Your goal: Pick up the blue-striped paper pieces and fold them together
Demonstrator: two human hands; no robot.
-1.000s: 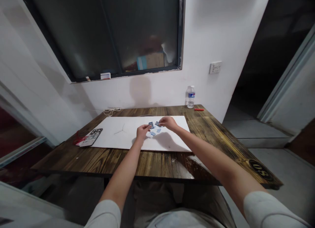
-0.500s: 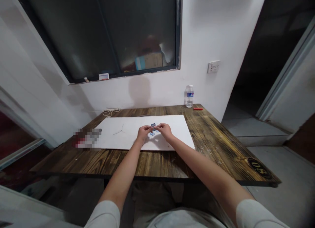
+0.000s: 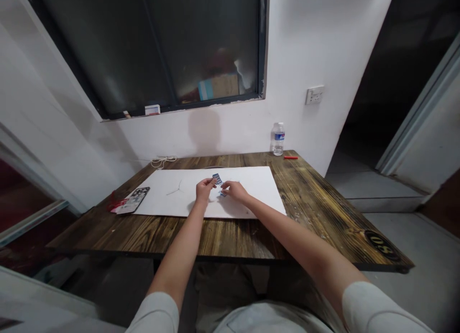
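Observation:
My left hand (image 3: 204, 189) pinches a small blue-and-white card (image 3: 216, 179) at its fingertips, above a large white sheet (image 3: 251, 189) lying on the table. My right hand (image 3: 233, 191) rests low over the sheet, its fingertips at a second small blue card (image 3: 223, 194). That card is partly hidden by the fingers, and I cannot tell whether they grip it. A thin Y-shaped grey mark (image 3: 175, 189) lies on the sheet, left of my hands.
The dark wooden table (image 3: 316, 203) holds a phone (image 3: 132, 200) with a red tassel (image 3: 115, 204) at the sheet's left corner. A water bottle (image 3: 278, 139), a red stick (image 3: 290, 157) and a white cord (image 3: 163, 162) lie along the back, against the wall.
My hands have drawn apart from their close position. The left hand now holds a card up at its fingertips, and the right hand has moved right and low over the sheet.

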